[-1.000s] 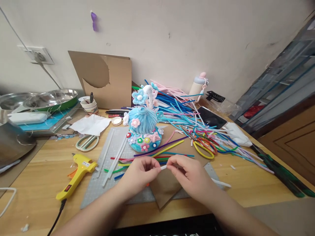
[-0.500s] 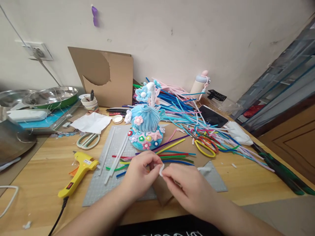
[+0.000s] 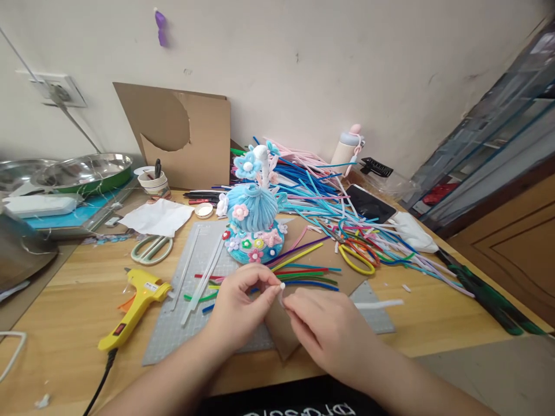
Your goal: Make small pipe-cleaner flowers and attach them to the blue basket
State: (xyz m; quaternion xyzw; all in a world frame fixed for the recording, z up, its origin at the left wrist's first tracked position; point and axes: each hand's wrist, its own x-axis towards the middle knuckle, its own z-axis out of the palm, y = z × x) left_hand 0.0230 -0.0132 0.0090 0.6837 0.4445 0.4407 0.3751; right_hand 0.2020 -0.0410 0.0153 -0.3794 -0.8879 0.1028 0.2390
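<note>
Pipe cleaner (image 3: 282,286), white, short bit showing over brown cardboard (image 3: 277,330), could slip or spring out of shape if either pinch loosens; mostly hidden, so an uneven bend is easy to miss. Left hand (image 3: 249,296) pinches it, thumb against forefinger; right hand (image 3: 332,323) curled, back up, pinches lower part. Wrists angled inward, forearms low over tabletop (image 3: 78,300), blue ornament (image 3: 254,211) just beyond

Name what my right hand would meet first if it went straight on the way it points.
Likely the left hand; a small white strip shows between it and the right hand, though exact depth is unclear.
</note>
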